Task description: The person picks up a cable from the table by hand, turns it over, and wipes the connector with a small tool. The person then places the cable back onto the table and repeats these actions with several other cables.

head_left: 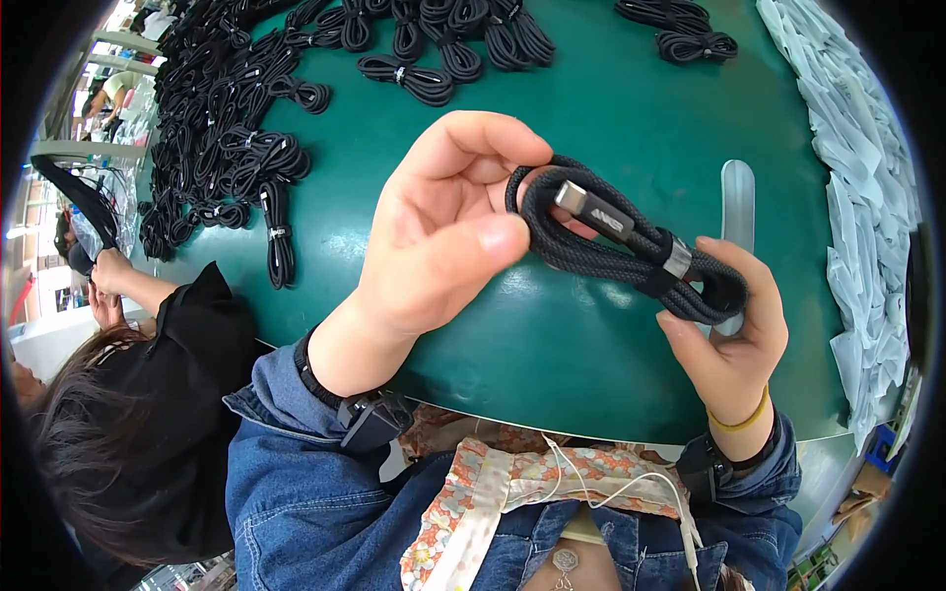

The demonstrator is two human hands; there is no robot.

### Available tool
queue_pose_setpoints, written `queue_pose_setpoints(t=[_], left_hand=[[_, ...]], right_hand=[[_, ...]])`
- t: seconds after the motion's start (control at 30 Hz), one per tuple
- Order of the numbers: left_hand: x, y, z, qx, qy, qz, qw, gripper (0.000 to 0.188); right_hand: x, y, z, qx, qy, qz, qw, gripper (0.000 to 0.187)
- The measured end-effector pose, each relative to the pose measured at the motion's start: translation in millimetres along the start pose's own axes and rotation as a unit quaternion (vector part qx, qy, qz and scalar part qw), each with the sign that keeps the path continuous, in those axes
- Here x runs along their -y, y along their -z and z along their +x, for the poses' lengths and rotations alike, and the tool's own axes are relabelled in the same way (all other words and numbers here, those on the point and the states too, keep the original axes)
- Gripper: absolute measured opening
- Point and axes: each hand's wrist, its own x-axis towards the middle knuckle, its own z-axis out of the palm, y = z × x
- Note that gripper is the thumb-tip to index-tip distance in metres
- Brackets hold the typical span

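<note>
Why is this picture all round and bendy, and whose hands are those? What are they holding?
There's no robot here! A person wears a wide fisheye camera on their head, looking down, so straight edges look curved. Those are their own bare hands: the left hand and right hand hold opposite ends of a coiled black braided cable with a metal-tipped plug. On the green table lie more bundled black cables, and pale plastic lies along the right.
</note>
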Motion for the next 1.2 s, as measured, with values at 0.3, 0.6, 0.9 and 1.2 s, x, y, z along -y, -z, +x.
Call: queue_pose_setpoints(t=[0.3,0.6,0.9,1.2], left_hand=[[-10.5,-4.0,-2.8,-0.032,0.057,0.02,0.998,0.032],[-9.5,2.1,-2.7,-0.052,0.091,0.013,0.994,0.042],[-9.4,-0.9,-4.8,-0.055,0.077,-0.015,0.995,0.034],[-9.3,0.5,-4.7,-0.045,0.079,0.005,0.996,0.036]], right_hand=[[-5.1,-4.9,0.0,0.014,-0.064,0.034,0.997,0.042],[-2.4,-8.2,-0.8,0.007,-0.074,0.041,0.996,0.04],[-1.4,-9.4,0.4,-0.011,-0.024,-0.015,1.0,0.039],[-1.4,-8.9,-0.5,-0.024,-0.023,-0.024,0.999,0.038]])
